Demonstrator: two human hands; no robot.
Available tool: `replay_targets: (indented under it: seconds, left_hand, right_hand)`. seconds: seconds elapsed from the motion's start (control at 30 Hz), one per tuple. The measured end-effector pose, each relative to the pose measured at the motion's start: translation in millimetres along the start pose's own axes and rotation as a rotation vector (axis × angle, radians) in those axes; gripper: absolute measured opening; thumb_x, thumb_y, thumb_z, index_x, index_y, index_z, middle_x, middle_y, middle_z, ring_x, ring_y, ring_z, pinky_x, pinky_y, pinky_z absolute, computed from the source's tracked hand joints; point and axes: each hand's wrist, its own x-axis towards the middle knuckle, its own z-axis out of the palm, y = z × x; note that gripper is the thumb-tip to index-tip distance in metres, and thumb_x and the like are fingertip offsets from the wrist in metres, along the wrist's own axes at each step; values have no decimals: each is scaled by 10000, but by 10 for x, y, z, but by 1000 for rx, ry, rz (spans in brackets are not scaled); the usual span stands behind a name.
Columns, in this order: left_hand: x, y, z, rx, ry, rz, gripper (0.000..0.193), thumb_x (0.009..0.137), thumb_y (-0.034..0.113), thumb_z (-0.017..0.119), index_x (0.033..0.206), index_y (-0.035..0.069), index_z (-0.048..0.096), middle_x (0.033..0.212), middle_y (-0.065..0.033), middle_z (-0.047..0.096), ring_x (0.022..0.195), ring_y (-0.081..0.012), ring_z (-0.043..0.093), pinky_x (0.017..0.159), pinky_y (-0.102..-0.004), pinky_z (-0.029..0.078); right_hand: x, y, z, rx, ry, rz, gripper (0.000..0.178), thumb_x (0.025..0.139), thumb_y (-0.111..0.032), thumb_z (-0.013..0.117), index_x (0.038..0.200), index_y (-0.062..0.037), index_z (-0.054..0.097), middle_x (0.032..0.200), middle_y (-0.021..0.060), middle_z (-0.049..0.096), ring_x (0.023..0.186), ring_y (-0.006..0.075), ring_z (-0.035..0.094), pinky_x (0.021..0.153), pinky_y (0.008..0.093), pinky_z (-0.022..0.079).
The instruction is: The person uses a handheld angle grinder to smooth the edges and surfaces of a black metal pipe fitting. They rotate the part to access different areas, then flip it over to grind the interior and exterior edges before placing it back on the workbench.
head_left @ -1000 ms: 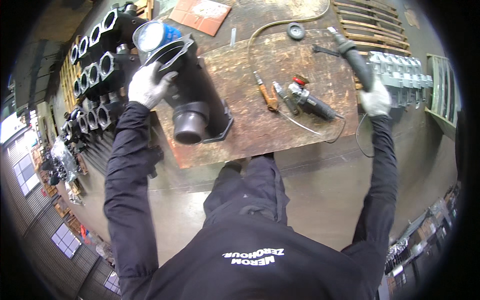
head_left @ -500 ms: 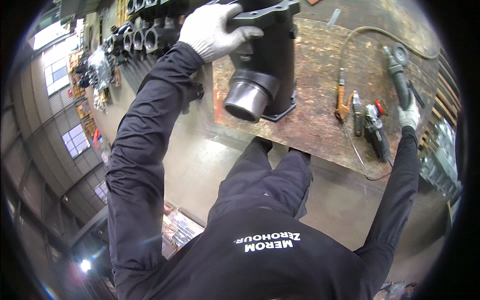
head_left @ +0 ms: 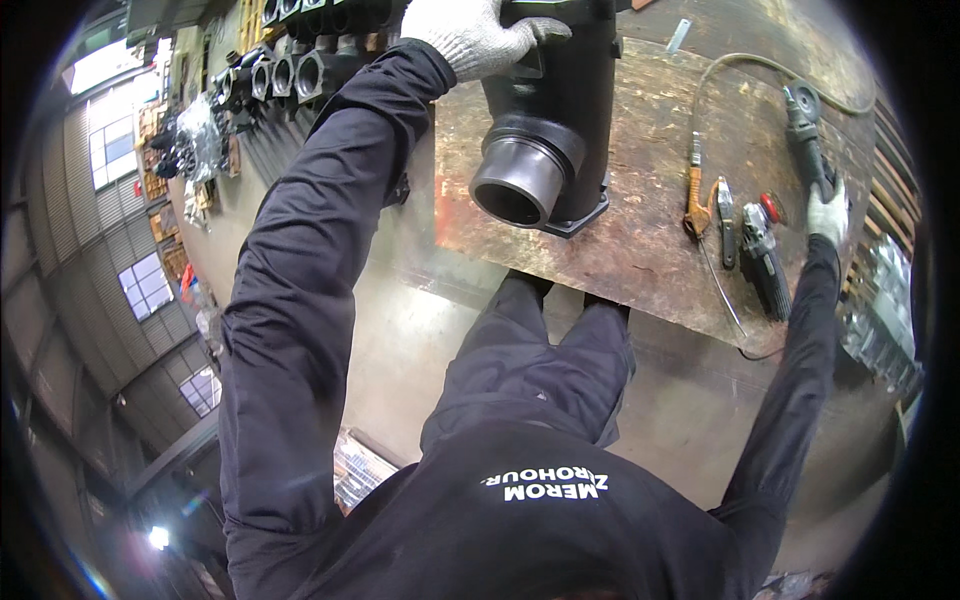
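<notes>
A large black pipe fitting [head_left: 560,90] with a bare metal spout [head_left: 512,182] stands on the worn wooden workbench [head_left: 660,240]. My left hand [head_left: 480,38], in a white knitted glove, is closed on its upper part, the thumb lying across the black surface. The fitting's top runs out of view. Far to the right, my gloved right hand [head_left: 828,214] grips the lower end of a grey-black angle grinder [head_left: 804,125]. That grinder lies on the bench with its round head pointing away from me. Some of my right fingers are hidden.
Between my hands lie an orange-handled air tool [head_left: 696,205] on a hose [head_left: 700,100], a slim dark tool [head_left: 727,235] and another grinder [head_left: 765,262] with a red disc [head_left: 771,207]. A metal strip [head_left: 679,36] lies farther back. Similar black fittings [head_left: 300,75] stand at the far left.
The fitting and my left hand appear farther right and slightly higher in view. My right hand stays at the grinder, whose handle end now shows more. The whole view has shifted slightly.
</notes>
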Motion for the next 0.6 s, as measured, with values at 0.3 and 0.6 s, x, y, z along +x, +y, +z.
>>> replay_targets:
  seconds: [0.3,0.6]
  left_hand:
    - [-117,47,94,-16,91,45,601,853,608,642,1150,90,710,992,-192,722,932,-356,698,832,-418,544]
    - [-1089,-288,340,-62,171,-275,636,873,659,600,1056,64,728,915,-192,725,907,-382,697,803,-445,538]
  right_hand:
    - [-3741,-1941,286,880,-546,324,566,968,-473,615,1248,17,641,1146,225,690,1140,301,643,986,378,482]
    - [-4257,-2774,939,1763,-622,1252,790,997,-620,467,1455,22,418,1290,161,634,1135,283,612,978,355,486]
